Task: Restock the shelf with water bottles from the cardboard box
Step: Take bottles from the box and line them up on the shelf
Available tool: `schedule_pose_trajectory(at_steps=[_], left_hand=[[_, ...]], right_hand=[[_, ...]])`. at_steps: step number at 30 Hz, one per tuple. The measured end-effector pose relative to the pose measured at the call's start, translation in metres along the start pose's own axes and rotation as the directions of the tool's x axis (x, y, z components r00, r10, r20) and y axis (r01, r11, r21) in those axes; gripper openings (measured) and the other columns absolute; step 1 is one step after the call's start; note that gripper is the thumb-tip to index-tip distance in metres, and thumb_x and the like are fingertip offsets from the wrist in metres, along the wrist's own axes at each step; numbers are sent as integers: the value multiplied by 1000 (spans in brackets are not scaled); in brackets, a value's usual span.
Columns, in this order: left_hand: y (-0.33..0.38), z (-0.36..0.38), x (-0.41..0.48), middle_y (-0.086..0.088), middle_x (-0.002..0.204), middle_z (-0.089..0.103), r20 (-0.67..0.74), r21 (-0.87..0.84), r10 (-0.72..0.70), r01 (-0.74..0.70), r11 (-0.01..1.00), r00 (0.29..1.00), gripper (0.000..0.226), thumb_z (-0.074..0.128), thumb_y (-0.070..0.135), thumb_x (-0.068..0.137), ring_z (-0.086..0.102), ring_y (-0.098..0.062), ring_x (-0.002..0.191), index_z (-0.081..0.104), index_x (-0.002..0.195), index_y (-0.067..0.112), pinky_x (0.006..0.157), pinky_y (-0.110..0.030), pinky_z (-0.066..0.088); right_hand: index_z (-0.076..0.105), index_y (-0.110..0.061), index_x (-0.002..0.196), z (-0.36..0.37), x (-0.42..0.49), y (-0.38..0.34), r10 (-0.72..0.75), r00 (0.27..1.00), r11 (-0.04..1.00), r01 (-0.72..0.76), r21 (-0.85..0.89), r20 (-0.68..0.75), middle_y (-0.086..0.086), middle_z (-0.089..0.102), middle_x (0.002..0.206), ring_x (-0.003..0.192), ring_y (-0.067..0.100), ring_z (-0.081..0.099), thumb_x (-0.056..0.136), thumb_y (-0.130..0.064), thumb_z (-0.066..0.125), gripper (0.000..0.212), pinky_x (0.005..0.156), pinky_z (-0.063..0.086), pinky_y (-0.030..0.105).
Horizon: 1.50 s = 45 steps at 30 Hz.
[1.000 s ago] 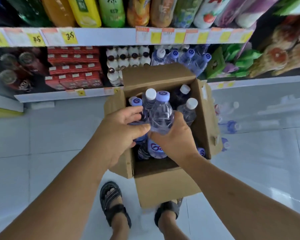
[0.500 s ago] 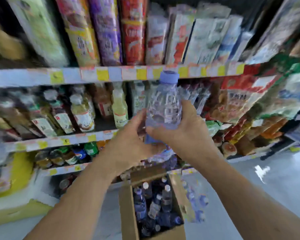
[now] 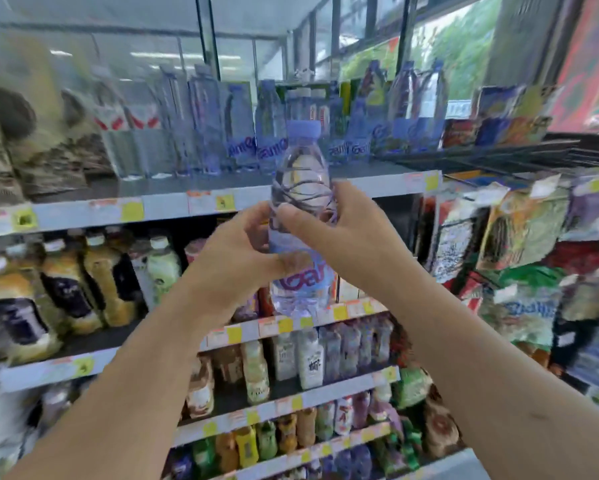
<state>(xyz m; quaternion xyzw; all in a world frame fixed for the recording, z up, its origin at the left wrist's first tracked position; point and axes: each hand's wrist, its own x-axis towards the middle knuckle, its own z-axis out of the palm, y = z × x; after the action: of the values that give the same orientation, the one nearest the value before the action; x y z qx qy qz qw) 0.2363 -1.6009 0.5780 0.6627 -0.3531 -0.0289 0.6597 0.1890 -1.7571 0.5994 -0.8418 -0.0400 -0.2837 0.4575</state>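
Note:
I hold a clear water bottle with a light purple cap upright in front of the shelves. My left hand grips its lower left side and my right hand wraps its middle from the right. Its cap reaches the level of the top shelf, where a row of like water bottles stands behind a bare strip of shelf. The cardboard box is out of view.
Below the top shelf stand shelves of juice and tea bottles and small drink bottles. Snack bags hang at the right. Windows lie behind the top shelf.
Both hands lifted the bottle out of the box and up to the top shelf's height. My view swung from the floor up to the upper shelves.

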Motion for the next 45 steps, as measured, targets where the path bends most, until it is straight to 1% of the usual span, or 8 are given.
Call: schedule_pose_trajectory(at_steps=[6, 10, 15, 18, 24, 28, 33, 45], left_hand=[[37, -8, 38, 12, 87, 75, -13, 14, -50, 50, 999, 999, 31, 80, 31, 72, 73, -7, 79, 72, 101, 24, 47, -14, 48], [46, -12, 70, 15, 78, 73, -69, 92, -40, 47, 995, 997, 22, 79, 25, 77, 68, 0, 61, 68, 95, 21, 44, -9, 44], [39, -37, 106, 18, 78, 72, -115, 143, 9, 8, 990, 993, 29, 85, 16, 74, 70, 1, 69, 71, 81, 41, 54, -11, 49], [37, -61, 130, 14, 74, 72, -134, 103, -9, 23, 994, 991, 35, 88, 10, 66, 66, 0, 58, 71, 86, 33, 49, -12, 47], [26, -128, 185, -1, 99, 78, -180, 75, -106, 121, 990, 978, 65, 94, 21, 48, 75, -23, 91, 65, 106, 24, 61, -34, 58], [8, -162, 220, -11, 113, 73, -217, 67, -154, 172, 983, 964, 72, 86, 19, 54, 71, -34, 102, 59, 121, 17, 90, -58, 55], [-28, -176, 251, -10, 112, 72, -194, 50, -226, 240, 970, 955, 70, 85, 18, 55, 73, -28, 96, 58, 120, 17, 69, -43, 61], [-57, -186, 305, 13, 91, 77, -194, 187, -278, 314, 931, 941, 34, 78, 17, 84, 73, -16, 91, 62, 112, 30, 68, -44, 63]], right_hand=[[57, -21, 96, -19, 47, -15, -79, 997, 997, 79, -15, 12, -7, 64, 80, 71, 11, 61, 66, -78, 59, 64, 62, 50, 34], [54, -21, 120, -22, 87, -15, -105, 993, 994, 104, 15, 54, -7, 67, 97, 86, 10, 64, 57, -84, 55, 89, 74, 55, 38], [44, -22, 131, -6, 126, -6, -126, 989, 992, 123, 37, 79, -7, 59, 115, 97, 11, 55, 59, -86, 55, 97, 62, 39, 23], [41, -31, 136, 9, 149, -1, -120, 987, 991, 112, 79, 106, -10, 60, 115, 105, 13, 59, 63, -87, 51, 93, 77, 50, 31], [45, -32, 138, 21, 195, 32, -23, 999, 997, 25, 67, -22, -13, 63, 103, 95, 3, 60, 84, -73, 45, 67, 79, 47, 29], [56, -29, 127, 36, 220, 52, 25, 998, 1000, -26, -14, -65, -14, 65, 98, 93, 3, 60, 86, -69, 44, 59, 77, 46, 29], [65, -27, 116, 51, 234, 75, 59, 996, 994, -65, -92, -68, -16, 67, 100, 93, -1, 60, 89, -63, 48, 48, 73, 44, 20], [69, -28, 109, 63, 234, 93, 23, 988, 990, -44, -136, -151, -17, 69, 96, 92, -2, 61, 86, -56, 56, 38, 85, 50, 27]])
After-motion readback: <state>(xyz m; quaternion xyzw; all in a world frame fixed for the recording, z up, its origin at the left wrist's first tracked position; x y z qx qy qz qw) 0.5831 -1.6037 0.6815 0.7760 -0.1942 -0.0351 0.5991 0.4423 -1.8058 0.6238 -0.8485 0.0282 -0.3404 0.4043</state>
